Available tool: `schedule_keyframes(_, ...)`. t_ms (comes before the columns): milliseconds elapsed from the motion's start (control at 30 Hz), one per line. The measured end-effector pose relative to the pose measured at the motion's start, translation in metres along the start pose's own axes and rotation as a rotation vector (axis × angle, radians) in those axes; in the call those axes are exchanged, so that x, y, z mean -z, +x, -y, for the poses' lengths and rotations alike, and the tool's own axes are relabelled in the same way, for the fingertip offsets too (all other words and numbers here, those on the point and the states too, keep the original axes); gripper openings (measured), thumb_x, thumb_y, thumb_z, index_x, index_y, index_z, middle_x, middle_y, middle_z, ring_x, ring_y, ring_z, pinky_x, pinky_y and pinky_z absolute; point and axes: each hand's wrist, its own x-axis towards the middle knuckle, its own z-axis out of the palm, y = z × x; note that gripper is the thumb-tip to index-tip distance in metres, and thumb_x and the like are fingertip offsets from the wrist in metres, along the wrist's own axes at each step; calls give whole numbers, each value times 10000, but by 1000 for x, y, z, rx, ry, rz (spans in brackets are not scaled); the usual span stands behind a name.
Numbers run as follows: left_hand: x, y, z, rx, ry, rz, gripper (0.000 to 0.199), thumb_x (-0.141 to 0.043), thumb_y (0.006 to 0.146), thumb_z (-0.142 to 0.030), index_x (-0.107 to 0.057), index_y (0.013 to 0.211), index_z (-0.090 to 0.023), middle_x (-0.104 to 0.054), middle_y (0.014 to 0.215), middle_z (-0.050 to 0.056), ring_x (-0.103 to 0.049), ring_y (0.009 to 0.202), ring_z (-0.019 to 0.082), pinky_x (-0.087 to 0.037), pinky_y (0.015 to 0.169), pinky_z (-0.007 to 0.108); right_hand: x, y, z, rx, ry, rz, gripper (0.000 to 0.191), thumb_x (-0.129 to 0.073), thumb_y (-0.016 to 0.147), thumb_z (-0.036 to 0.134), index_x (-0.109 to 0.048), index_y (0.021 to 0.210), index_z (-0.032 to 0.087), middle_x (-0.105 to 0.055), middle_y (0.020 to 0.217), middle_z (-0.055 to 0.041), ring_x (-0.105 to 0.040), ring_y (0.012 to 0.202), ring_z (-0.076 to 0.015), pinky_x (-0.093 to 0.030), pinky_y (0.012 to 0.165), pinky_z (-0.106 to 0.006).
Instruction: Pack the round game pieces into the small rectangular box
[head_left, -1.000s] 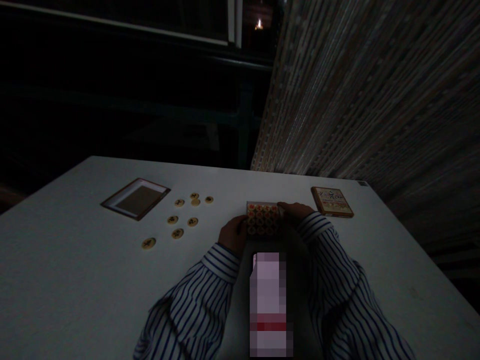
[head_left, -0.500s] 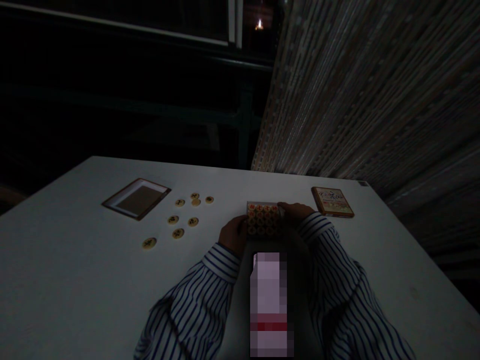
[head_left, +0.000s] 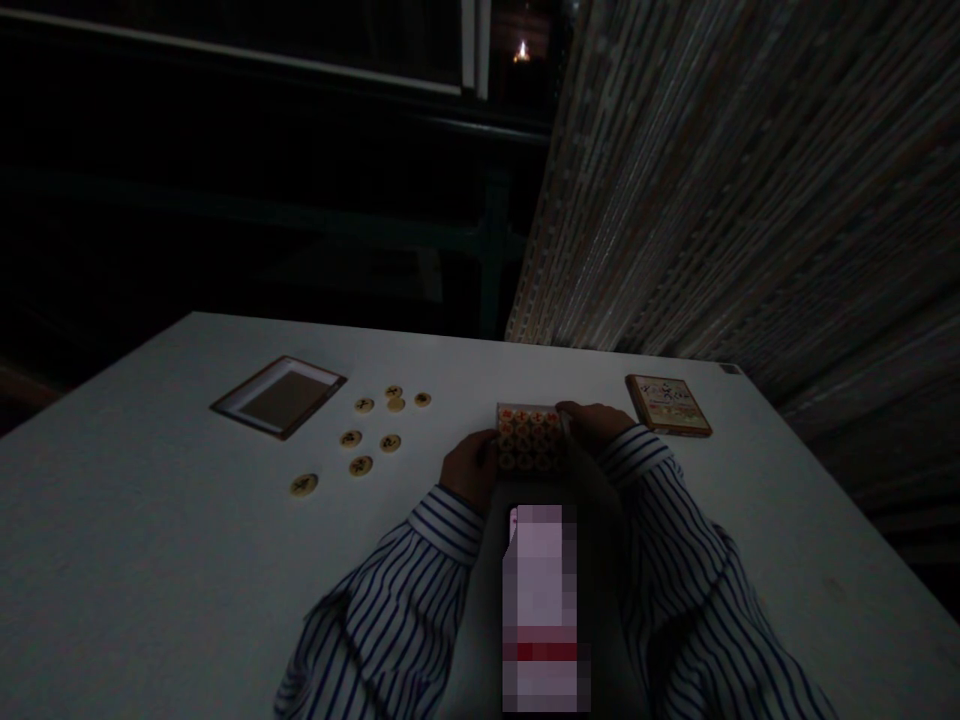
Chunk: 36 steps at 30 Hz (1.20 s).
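Between my two hands is a small box [head_left: 529,474] packed with rows of round Chinese chess pieces [head_left: 528,437], the ones at the back marked in red. My left hand [head_left: 472,468] grips the box's left side with curled fingers. At its far right corner, my right hand [head_left: 596,424] is closed on the edge. Left of the box, several loose Chinese chess pieces [head_left: 361,466] with dark characters lie scattered on the white table [head_left: 180,560]. The light is dim, so the fingertips are hard to make out.
An open box lid [head_left: 289,400], inside facing up, lies at the far left. A printed flat box [head_left: 668,405] rests at the right. Close to me is a lit, pixelated phone-like object [head_left: 540,600]. A string curtain [head_left: 675,180] hangs behind the table's right side.
The whole view has shifted slightly, so everything sits a little further right. Both hands keep their hold on the box, and the loose pieces have stayed where they were.
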Motion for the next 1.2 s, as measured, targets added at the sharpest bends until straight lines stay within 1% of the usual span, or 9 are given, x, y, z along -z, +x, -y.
schedule_keyframes(167,-1,-1,0,24,-36,-40,232,-459,749,-208,-600,932,-193,-653,898,33,-597,837,156,-492,764,300,2,-1,0,19,16,-18,436,-329,800,271,-357,1234,240,-588,1054,-112,-559,917,-238,-407,670,-319)
schedule_keyframes(333,0,-2,-1,14,-51,-38,232,-456,754,-219,-598,934,-185,-649,910,42,-593,854,159,-489,776,302,4,-4,1,29,20,-65,400,-326,810,276,-390,1204,251,-589,1065,-87,-562,911,-215,-404,664,-296)
schedule_keyframes(467,2,-3,-2,8,-58,-47,237,-437,768,-241,-598,930,-177,-647,913,49,-595,848,158,-496,758,295,7,-7,4,68,35,-165,376,-292,825,287,-429,1171,232,-589,1070,-76,-559,914,-205,-409,687,-297)
schedule_keyframes(633,3,-3,0,-20,-44,-61,239,-439,767,-254,-593,933,-177,-646,907,45,-595,839,156,-500,745,297,11,-13,8,111,70,-261,380,-291,821,280,-465,1150,201,-570,1106,-64,-537,959,-176,-402,766,-274)
schedule_keyframes(800,7,-3,2,-54,-44,-75,232,-446,756,-238,-594,924,-178,-653,867,41,-602,798,148,-508,712,280,14,-15,13,168,91,-375,366,-295,819,263,-515,1100,182,-584,1076,-61,-534,959,-166,-394,806,-267)
schedule_keyframes(900,15,-4,3,-62,-46,-109,227,-439,748,-208,-599,907,-184,-656,845,31,-605,771,140,-509,703,275,16,-16,16,193,121,-439,349,-317,814,258,-537,1072,178,-597,1047,-58,-532,959,-160,-386,826,-265)
schedule_keyframes(967,24,-5,4,-72,-52,-131,230,-438,745,-206,-601,905,-179,-657,844,34,-606,753,137,-509,692,271,18,-16,18,205,145,-486,337,-331,810,257,-550,1052,172,-605,1027,-58,-535,951,-159,-389,828,-268)
schedule_keyframes(1200,65,-7,10,-96,-17,-194,229,-461,741,-250,-606,899,-169,-657,842,44,-604,740,140,-495,702,275,26,-19,24,227,162,-639,306,-362,800,260,-577,991,156,-626,952,-65,-554,891,-176,-413,796,-297)
